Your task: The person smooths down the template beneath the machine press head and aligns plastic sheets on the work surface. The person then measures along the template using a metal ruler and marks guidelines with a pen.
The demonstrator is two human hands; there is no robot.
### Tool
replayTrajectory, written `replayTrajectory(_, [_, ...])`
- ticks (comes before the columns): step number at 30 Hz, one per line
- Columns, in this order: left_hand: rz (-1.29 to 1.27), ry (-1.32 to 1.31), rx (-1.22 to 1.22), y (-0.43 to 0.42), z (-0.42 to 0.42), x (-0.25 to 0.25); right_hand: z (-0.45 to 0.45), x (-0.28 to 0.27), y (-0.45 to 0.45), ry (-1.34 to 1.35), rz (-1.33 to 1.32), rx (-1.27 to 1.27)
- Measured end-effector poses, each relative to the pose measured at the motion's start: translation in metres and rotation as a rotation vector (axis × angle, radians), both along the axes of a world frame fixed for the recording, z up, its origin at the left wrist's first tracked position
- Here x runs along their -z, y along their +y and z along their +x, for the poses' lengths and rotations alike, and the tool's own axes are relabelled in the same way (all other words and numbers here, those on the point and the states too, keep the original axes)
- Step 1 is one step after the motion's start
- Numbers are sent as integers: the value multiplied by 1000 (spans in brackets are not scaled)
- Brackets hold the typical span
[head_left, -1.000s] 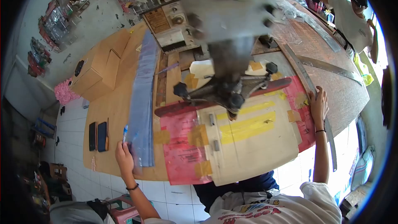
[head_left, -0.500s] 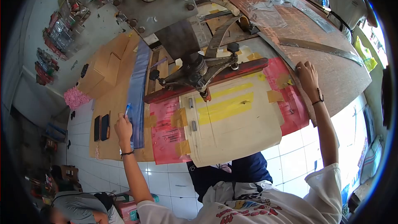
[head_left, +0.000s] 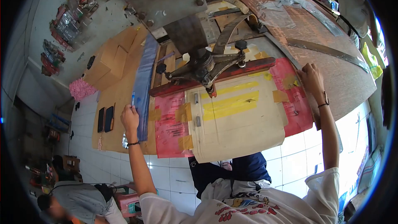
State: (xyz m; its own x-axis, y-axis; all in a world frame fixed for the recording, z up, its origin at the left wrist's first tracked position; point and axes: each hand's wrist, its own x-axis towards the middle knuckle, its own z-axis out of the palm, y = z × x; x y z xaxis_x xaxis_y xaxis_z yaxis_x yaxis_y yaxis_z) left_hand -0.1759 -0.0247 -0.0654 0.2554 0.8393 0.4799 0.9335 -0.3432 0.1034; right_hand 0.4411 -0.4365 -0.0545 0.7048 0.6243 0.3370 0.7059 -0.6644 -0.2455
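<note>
My left hand (head_left: 130,118) is closed around a thin item. A blue end (head_left: 133,98) sticks out above the fingers and a shiny bit shows below; its kind is unclear. The hand is beside a long stack of blue plastic film (head_left: 143,89). My right hand (head_left: 311,79) has curled fingers at a dark metal strip (head_left: 286,53) along the edge of a brown board; what they grip is hidden. Between my hands lies a beige sheet (head_left: 244,128) with yellow tape, flanked by red film (head_left: 170,126). Above it hangs a press head with a red bar (head_left: 248,66).
Two dark phone-like objects (head_left: 109,119) lie left, near a cardboard box (head_left: 110,64). Another metal strip (head_left: 327,49) and clear plastic scraps (head_left: 282,14) rest on the brown board (head_left: 331,79). Other people are at the back, at upper right and at lower left (head_left: 78,199).
The view has shifted slightly, so the press and table appear further right. My left hand appears a little higher, still holding the thin blue item. My right hand stays at the strip.
</note>
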Motion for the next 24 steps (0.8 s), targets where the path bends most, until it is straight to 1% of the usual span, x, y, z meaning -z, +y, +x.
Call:
replayTrajectory(3, [25, -75, 32, -7, 8, 0, 11, 12, 6, 26, 13, 24])
replayTrajectory(5, [14, -97, 52, -18, 15, -2, 16, 9, 7, 92, -58, 18])
replayTrajectory(7, [-55, -144, 89, -36, 31, -11, 16, -4, 12, 185, -135, 7])
replayTrajectory(10, [-142, -216, 110, -60, 54, -20, 50, 15, 10, 245, -193, -103])
replayTrajectory(13, [-192, -305, 110, -83, 62, -25, 31, 12, 11, 82, -122, -12])
replayTrajectory(16, [-228, -408, 103, -94, 66, -19, 59, 38, 7, -3, 20, -118])
replayTrajectory(18, [-264, -468, 103, -98, 64, -10, 67, 33, 8, 70, -32, -144])
replayTrajectory(21, [-330, -427, 35, -108, 63, -10, 74, 23, 15, 221, -202, -145])
replayTrajectory(22, [-313, -403, 28, -103, 59, -3, 75, 20, 18, 254, -243, -145])
replayTrajectory(24, [-288, -336, -20, -103, 59, -9, 79, 21, 21, 288, -285, -152])
